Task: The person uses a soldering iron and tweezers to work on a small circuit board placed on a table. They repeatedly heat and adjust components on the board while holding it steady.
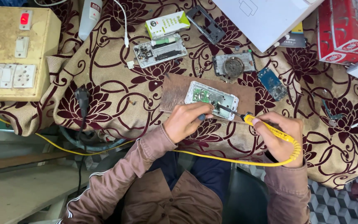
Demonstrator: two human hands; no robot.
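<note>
I see my left hand (186, 121) pinning the opened white phone chassis (211, 98) on a brown board near the desk's front edge, right hand (279, 139) gripping a yellow-handled soldering iron (270, 129), tip on it.

Opened phone (211, 98) (flat), iron (270, 130) touching.

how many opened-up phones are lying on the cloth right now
3. One phone lies on the brown board under the left hand; a second phone lies farther up beside the green-and-white box; a third phone lies to its right. The white sheet may hide more.
</note>
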